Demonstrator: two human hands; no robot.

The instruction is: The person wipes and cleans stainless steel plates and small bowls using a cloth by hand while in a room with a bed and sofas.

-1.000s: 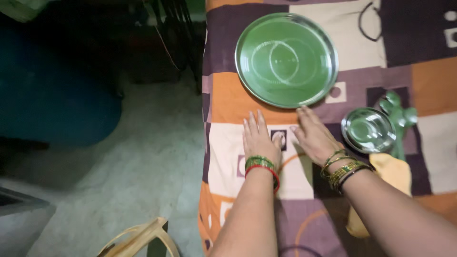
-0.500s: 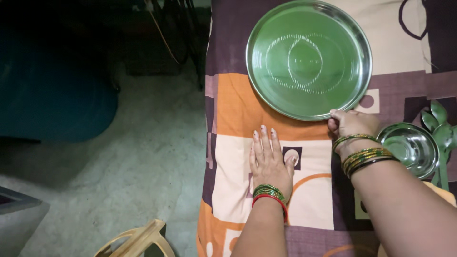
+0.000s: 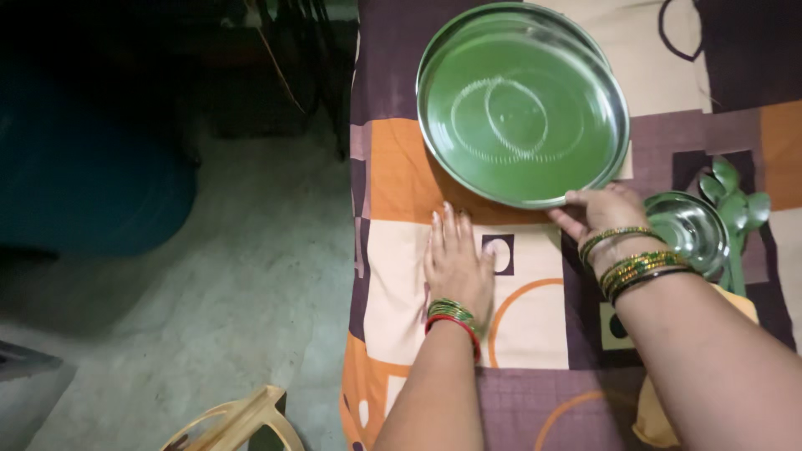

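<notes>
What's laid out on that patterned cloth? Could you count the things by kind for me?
Plate: 1, big round steel, its near rim gripped by the right hand
Bowl: 1, small steel
Spoons: 1 bunch, too overlapped to count singly
Yellow cloth: 1
The left hand lies flat on the patterned cloth.
Total: 4 kinds

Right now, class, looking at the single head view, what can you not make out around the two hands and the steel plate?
- Right hand: fingertips hidden under the steel plate's near rim.
- Small steel bowl: partly covered by the right wrist.
- Spoons: handles hidden, count unclear.
- Yellow cloth: mostly behind the right forearm.
- Wooden object: cut off by the bottom edge.
- Left hand: whether it presses the patterned cloth.
</notes>
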